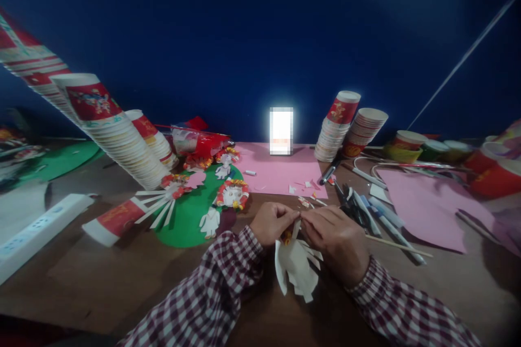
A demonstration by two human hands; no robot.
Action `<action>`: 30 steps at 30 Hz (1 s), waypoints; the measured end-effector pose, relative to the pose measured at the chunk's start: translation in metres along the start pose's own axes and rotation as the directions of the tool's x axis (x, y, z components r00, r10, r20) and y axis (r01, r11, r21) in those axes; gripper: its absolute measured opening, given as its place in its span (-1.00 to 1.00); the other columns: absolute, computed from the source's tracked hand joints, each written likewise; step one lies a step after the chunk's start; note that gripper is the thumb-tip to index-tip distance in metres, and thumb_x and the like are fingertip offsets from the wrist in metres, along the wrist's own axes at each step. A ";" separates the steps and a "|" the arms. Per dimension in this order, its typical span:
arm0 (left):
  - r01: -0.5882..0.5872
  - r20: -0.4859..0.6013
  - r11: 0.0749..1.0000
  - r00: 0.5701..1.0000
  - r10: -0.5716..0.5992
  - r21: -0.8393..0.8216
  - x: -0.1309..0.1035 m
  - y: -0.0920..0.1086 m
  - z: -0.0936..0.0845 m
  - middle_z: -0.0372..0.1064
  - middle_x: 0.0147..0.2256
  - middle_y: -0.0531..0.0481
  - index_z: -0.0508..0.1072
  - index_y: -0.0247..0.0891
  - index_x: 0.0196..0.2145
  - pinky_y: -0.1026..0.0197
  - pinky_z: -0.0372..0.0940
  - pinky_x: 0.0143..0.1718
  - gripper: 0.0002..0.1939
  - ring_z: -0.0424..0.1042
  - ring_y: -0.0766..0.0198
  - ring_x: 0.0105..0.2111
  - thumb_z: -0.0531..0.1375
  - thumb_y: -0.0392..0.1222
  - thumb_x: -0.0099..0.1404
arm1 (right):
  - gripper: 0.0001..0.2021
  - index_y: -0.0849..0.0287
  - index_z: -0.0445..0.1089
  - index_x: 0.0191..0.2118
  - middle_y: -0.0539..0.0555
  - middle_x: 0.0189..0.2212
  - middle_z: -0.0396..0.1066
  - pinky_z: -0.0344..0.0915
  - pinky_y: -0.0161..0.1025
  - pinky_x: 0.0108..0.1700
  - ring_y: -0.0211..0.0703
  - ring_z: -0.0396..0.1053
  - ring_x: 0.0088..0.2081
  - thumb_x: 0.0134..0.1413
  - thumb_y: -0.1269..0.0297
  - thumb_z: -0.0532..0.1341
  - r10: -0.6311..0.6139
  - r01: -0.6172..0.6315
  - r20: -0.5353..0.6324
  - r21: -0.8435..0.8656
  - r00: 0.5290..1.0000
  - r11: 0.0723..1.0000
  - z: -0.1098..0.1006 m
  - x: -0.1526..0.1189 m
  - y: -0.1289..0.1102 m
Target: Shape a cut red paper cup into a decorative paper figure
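Observation:
My left hand (pixel 273 223) and my right hand (pixel 337 236) meet over the front middle of the table, fingertips pinched together. Between them is a paper cup cut into strips (pixel 300 271), its pale inner side showing and some strips hanging down. One narrow upright strip is caught at the fingertips; a bit of yellow and red decoration shows just below it. Small printed paper scraps (pixel 311 201) lie beyond the hands. Left of my left hand, a white paper figure (pixel 210 222) and a red-and-yellow trimmed ring (pixel 233 195) rest on green paper (pixel 175 233).
Stacked paper cups lean at the left (pixel 118 141) and stand at the back right (pixel 336 127). A single cup (pixel 118 221) lies tipped over near a white power strip (pixel 43 233). Pink paper (pixel 280 171) lies ahead under a bright blurred light. Pens (pixel 393 225) and scissors (pixel 352 203) are at right.

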State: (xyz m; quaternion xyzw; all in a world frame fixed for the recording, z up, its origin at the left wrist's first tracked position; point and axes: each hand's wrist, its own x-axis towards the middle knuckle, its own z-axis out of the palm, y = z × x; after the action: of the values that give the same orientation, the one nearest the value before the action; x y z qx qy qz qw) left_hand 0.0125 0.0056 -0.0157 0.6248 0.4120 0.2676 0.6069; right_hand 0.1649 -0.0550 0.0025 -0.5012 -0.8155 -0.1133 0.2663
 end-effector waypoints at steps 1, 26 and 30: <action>-0.007 0.001 1.000 1.000 0.007 0.004 0.000 0.000 0.000 0.25 -0.66 0.03 0.44 -0.43 -0.54 0.41 0.06 -0.63 -0.60 0.16 0.46 -0.66 0.10 0.04 0.08 | -0.83 0.22 0.36 -0.26 0.11 -0.36 0.39 0.18 -0.21 -0.16 -0.17 0.28 -0.25 0.08 0.39 0.05 -0.007 0.007 0.007 -0.011 1.000 1.000 0.000 0.000 0.000; -0.010 -0.029 1.000 1.000 0.009 -0.019 0.000 0.000 -0.001 0.39 -0.57 -0.03 0.50 -0.43 -0.41 0.40 0.15 -0.57 -0.68 0.27 0.42 -0.61 0.16 -0.06 0.04 | -0.81 0.19 0.35 -0.21 0.09 -0.30 0.40 0.19 -0.24 -0.14 -0.18 0.29 -0.23 0.09 0.34 0.05 0.106 -0.108 0.022 0.086 0.994 0.990 0.005 -0.004 0.002; 0.003 -0.029 0.996 1.000 -0.006 -0.093 0.001 -0.001 0.000 0.41 -0.53 -0.07 0.49 -0.44 -0.38 0.38 0.17 -0.54 -0.68 0.30 0.40 -0.58 0.21 -0.09 -0.01 | -0.81 0.20 0.35 -0.21 0.10 -0.31 0.40 0.19 -0.24 -0.13 -0.19 0.30 -0.24 0.10 0.34 0.05 0.082 -0.083 0.019 0.081 0.996 0.993 0.003 -0.003 0.001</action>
State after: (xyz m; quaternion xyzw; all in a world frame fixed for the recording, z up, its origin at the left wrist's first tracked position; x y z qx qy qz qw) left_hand 0.0132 0.0063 -0.0164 0.5910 0.4094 0.2940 0.6298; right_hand 0.1660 -0.0550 -0.0015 -0.5240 -0.8001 -0.0648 0.2847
